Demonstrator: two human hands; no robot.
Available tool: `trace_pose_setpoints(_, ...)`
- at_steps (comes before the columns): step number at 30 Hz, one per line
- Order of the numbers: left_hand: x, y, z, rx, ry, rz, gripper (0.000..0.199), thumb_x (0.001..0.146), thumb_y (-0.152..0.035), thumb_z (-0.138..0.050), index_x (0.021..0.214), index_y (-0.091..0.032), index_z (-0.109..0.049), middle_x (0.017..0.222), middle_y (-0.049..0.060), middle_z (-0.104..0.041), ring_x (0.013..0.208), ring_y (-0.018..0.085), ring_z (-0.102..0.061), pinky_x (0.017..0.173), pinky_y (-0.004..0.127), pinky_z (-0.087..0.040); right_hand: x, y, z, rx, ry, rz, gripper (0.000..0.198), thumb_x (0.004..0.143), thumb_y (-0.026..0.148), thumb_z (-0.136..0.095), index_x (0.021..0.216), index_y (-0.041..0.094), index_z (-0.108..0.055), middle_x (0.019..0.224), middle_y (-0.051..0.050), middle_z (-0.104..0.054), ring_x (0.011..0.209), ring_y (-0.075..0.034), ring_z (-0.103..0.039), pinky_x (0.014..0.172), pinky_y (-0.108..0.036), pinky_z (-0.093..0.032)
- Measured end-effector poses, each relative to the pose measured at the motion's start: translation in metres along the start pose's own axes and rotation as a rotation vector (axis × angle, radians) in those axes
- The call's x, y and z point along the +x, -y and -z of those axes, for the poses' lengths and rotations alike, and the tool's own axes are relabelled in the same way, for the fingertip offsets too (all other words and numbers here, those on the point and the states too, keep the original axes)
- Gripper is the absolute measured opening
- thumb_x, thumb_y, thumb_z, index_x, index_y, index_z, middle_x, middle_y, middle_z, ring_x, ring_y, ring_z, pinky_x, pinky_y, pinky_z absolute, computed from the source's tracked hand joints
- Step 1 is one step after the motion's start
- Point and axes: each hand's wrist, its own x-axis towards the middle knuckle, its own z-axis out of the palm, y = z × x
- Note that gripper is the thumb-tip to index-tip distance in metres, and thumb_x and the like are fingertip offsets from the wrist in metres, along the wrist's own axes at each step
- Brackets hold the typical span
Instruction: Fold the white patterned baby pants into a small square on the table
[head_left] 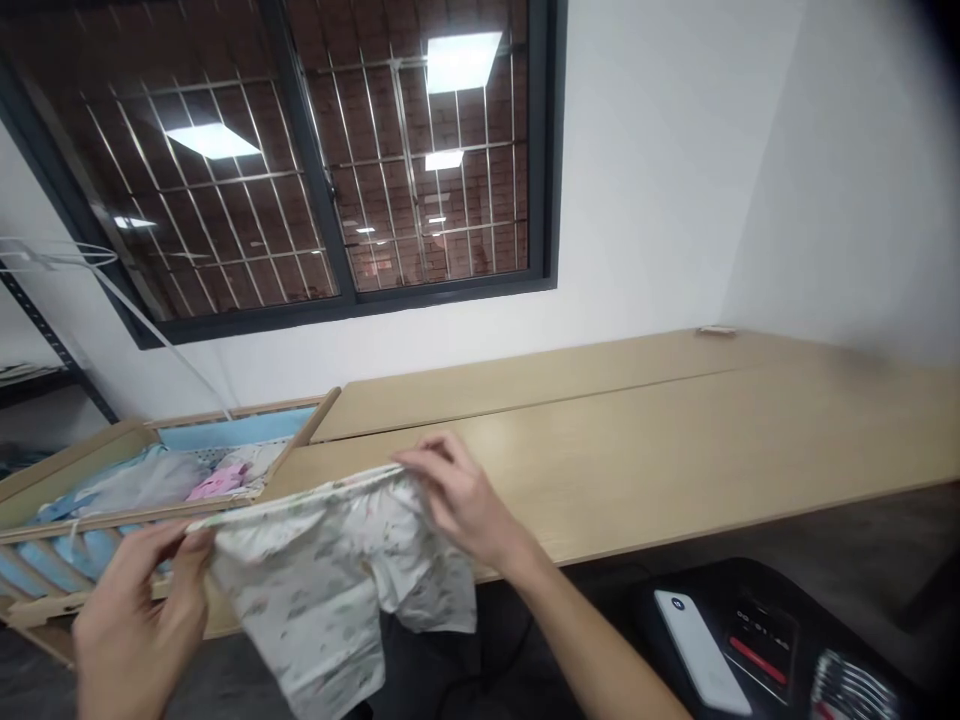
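Grip: two hands [142, 615] [463, 500] on one garment [315, 580]

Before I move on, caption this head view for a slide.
Left hand and right hand hold patterned shorts by the waistband near a tabletop.

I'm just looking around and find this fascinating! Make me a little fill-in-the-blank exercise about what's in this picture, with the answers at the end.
1. The left hand and right hand hold the patterned shorts by the ____.
2. Inside the wooden crib lies a small bundle coloured ____.
3. Through the window, a grid of metal ____ shows.
4. The dark phone shows a button coloured ____.

Missing words: waistband; pink; bars; red.
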Motion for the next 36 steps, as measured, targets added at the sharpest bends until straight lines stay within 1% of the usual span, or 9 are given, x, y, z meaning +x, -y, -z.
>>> trace_pose_setpoints(4, 0.037, -0.021, -0.074, -0.048, -0.033, -0.232, 0.033, 0.096, -0.049, -0.046, 0.093, -0.02, -0.062, 0.094, 0.006, -0.065, 0.09, 0.022, -0.062, 0.088, 0.036, -0.05, 0.019, -0.03, 0.039, -0.155, -0.059, -0.012, 0.034, 0.098, 0.012, -0.046, 0.129, 0.02, -0.059, 0.112, -0.009, -0.056, 0.104, -0.018, -0.059, 0.091, -0.031, -0.052)
trace_pose_setpoints(6, 0.05, -0.021, -0.113, -0.067, 0.032, -0.238, 0.034, 0.097, -0.047, -0.043, 0.093, -0.019, -0.062, 0.093, 0.007, -0.065, 0.088, 0.021, -0.061, 0.085, 0.034, -0.049, 0.027, -0.054, 0.053, -0.211, -0.092, -0.062, 0.027, 0.098, 0.017, -0.051, 0.124, 0.019, -0.061, 0.11, -0.009, -0.061, 0.099, -0.017, -0.061, 0.089, -0.031, -0.051)
trace_pose_setpoints(9, 0.059, -0.012, -0.169, -0.077, 0.196, -0.146, 0.035, 0.099, -0.046, -0.039, 0.1, -0.02, -0.061, 0.101, 0.008, -0.066, 0.092, 0.021, -0.061, 0.087, 0.033, -0.048, 0.034, -0.104, 0.066, -0.277, -0.073, -0.199, 0.019, 0.096, 0.024, -0.058, 0.112, 0.017, -0.065, 0.105, -0.008, -0.067, 0.094, -0.018, -0.062, 0.088, -0.031, -0.049)
trace_pose_setpoints(13, 0.06, 0.005, -0.231, -0.075, 0.391, -0.069, 0.035, 0.099, -0.043, -0.037, 0.11, -0.02, -0.06, 0.112, 0.009, -0.067, 0.1, 0.023, -0.061, 0.09, 0.034, -0.048, 0.028, -0.182, 0.066, -0.307, 0.068, -0.405, 0.017, 0.096, 0.021, -0.053, 0.107, 0.016, -0.066, 0.103, -0.008, -0.069, 0.093, -0.017, -0.062, 0.086, -0.029, -0.045)
trace_pose_setpoints(19, 0.053, 0.037, -0.307, 0.033, 0.585, -0.041, 0.028, 0.099, -0.032, -0.038, 0.106, -0.017, -0.061, 0.105, 0.011, -0.069, 0.101, 0.026, -0.063, 0.089, 0.036, -0.046, 0.003, -0.284, 0.043, -0.417, 0.281, -0.573, 0.021, 0.097, 0.012, -0.044, 0.105, 0.013, -0.063, 0.101, -0.008, -0.067, 0.093, -0.017, -0.059, 0.083, -0.026, -0.041)
trace_pose_setpoints(24, 0.051, 0.058, -0.361, 0.124, 0.674, -0.014, 0.025, 0.099, -0.024, -0.038, 0.101, -0.016, -0.061, 0.101, 0.014, -0.069, 0.103, 0.027, -0.062, 0.088, 0.035, -0.045, -0.012, -0.345, 0.026, -0.495, 0.32, -0.622, 0.018, 0.093, 0.01, -0.047, 0.102, 0.013, -0.063, 0.106, -0.012, -0.062, 0.102, -0.021, -0.054, 0.089, -0.029, -0.038)
trace_pose_setpoints(29, 0.058, 0.067, -0.402, 0.178, 0.697, 0.011, 0.025, 0.098, -0.024, -0.038, 0.102, -0.016, -0.061, 0.106, 0.015, -0.066, 0.103, 0.027, -0.061, 0.088, 0.036, -0.043, -0.02, -0.382, 0.02, -0.554, 0.325, -0.679, 0.02, 0.094, 0.011, -0.045, 0.104, 0.015, -0.062, 0.11, -0.012, -0.059, 0.106, -0.023, -0.05, 0.093, -0.034, -0.034)
trace_pose_setpoints(32, 0.063, 0.071, -0.417, 0.176, 0.708, 0.026, 0.023, 0.098, -0.025, -0.04, 0.102, -0.017, -0.062, 0.105, 0.014, -0.067, 0.102, 0.027, -0.062, 0.087, 0.036, -0.044, -0.023, -0.396, 0.022, -0.534, 0.328, -0.696, 0.019, 0.095, 0.012, -0.045, 0.104, 0.015, -0.062, 0.109, -0.011, -0.061, 0.105, -0.022, -0.052, 0.092, -0.032, -0.035)
trace_pose_setpoints(36, 0.064, 0.073, -0.422, 0.146, 0.721, 0.033, 0.021, 0.097, -0.027, -0.044, 0.101, -0.018, -0.062, 0.105, 0.012, -0.068, 0.103, 0.026, -0.062, 0.089, 0.035, -0.044, -0.024, -0.408, 0.026, -0.469, 0.321, -0.709, 0.015, 0.094, 0.015, -0.051, 0.104, 0.014, -0.063, 0.103, -0.01, -0.064, 0.1, -0.019, -0.056, 0.089, -0.029, -0.039)
